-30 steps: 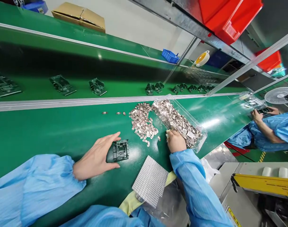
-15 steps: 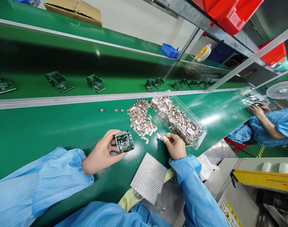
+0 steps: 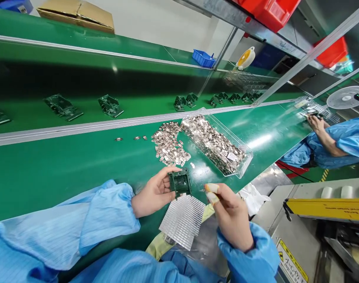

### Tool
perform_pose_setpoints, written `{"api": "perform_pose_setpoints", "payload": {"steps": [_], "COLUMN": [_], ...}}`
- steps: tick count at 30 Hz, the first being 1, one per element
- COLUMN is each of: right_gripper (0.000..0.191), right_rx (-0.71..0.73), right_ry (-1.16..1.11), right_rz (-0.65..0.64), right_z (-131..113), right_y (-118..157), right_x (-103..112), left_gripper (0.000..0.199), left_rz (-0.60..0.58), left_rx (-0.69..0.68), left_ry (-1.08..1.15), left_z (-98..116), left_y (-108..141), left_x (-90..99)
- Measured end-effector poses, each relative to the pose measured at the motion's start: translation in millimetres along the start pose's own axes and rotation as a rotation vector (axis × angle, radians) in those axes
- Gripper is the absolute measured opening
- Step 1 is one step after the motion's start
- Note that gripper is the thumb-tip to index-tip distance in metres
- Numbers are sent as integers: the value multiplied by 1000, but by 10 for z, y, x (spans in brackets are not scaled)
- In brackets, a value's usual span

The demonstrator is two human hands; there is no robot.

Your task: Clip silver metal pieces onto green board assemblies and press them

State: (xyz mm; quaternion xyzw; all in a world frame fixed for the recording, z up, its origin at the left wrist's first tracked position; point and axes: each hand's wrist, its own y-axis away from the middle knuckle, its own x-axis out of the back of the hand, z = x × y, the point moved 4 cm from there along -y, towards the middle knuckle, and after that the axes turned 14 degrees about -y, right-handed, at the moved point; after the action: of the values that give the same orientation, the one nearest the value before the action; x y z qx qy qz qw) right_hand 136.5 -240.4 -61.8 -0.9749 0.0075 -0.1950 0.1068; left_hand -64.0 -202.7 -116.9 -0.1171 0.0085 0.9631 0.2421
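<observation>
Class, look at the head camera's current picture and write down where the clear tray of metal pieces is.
In the head view, the clear tray sits right of centre on the green bench, immediately right of the loose metal pile.

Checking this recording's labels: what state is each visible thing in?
Left hand, closed on green housing.
Green housing, held, raised.
Right hand, pinching a small piece.
Clear tray, open, full of metal pieces.
Metal pile, loose.
Cardboard box, closed.
Blue bin by post, open-topped.
</observation>
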Motion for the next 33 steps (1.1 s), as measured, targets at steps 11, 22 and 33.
{"api": "perform_pose_setpoints", "payload": {"steps": [11,22,33], "right_gripper": [24,18,27], "right_rx": [-20,-66,-161], "right_ry": [-315,-227,-485], "right_rz": [349,413,373], "right_z": [-33,35,80], "right_y": [293,385,433], "right_x": [-397,-540,-577], "left_gripper": [43,37,33], "left_rz": [-124,-139,14], "left_rx": [-65,-63,-14], "left_ry": [-104,-285,-462], "left_z": [-65,-103,-113], "left_y": [61,129,207], "left_x": [-290,-263,-243]}}
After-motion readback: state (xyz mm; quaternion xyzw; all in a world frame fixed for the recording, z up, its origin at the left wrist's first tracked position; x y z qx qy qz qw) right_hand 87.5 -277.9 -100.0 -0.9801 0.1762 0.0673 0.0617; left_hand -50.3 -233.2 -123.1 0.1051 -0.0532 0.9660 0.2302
